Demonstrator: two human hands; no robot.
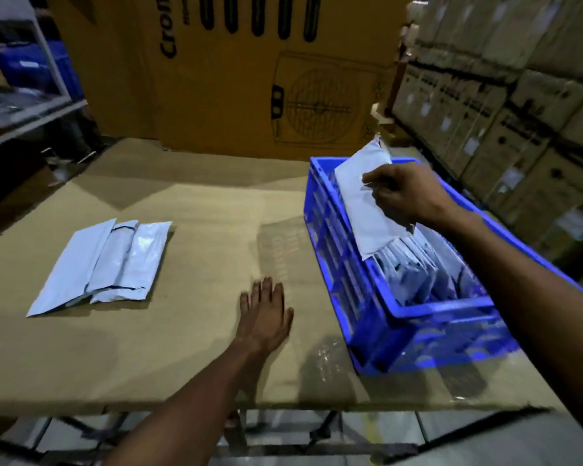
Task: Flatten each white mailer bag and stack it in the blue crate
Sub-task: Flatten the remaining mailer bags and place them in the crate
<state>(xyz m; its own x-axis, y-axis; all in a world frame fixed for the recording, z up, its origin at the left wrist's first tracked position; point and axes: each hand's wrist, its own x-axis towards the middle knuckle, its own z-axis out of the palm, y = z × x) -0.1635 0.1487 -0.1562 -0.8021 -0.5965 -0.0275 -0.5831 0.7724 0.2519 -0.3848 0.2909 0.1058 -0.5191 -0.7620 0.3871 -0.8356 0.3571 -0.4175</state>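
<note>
My right hand (406, 196) pinches a white mailer bag (364, 203) and holds it tilted over the blue crate (428, 314), its lower edge down among the bags inside. Several white mailer bags (414, 270) stand packed on edge in the crate. My left hand (265, 314) rests flat on the cardboard-covered table (182, 348), fingers straight, holding nothing. At the left of the table lies a small pile of white mailer bags (105, 264), overlapping and partly folded.
A large brown carton (236, 72) stands behind the table. Stacked cartons (505, 105) form a wall at the right, close to the crate. A white shelf frame (24, 79) is at the upper left. The table's front edge runs just below my left forearm.
</note>
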